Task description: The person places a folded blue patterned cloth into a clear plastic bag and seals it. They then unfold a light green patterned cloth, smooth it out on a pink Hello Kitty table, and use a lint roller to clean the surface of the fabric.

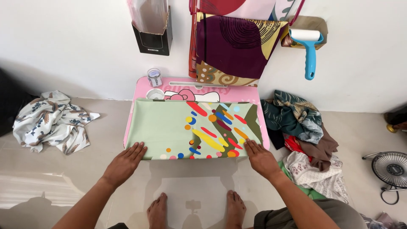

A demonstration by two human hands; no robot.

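A folded green cloth [169,129] with bright dots and streaks lies across the small pink table [199,85]. I see my left hand [124,164] and right hand [261,159] pressed flat on its near edge, each grip wide, fingers spread, holding nothing.

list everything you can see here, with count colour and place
folded cloth: 1, pale green with coloured dashes and dots, flat on the table
small plastic table: 1, pink, against the wall
small jar: 1, clear, table's back left corner
crumpled cloth: 1, white with brown print, floor at left
clothes pile: 1, green, brown, red, white, floor at right
hanging cloth: 1, purple and cream, wall
lint roller: 1, blue handle, wall at right
box: 1, black, wall
fan: 1, black, floor far right
bare feet: 2, floor, bottom centre
left hand: flat on cloth's near left edge
right hand: flat on cloth's near right edge
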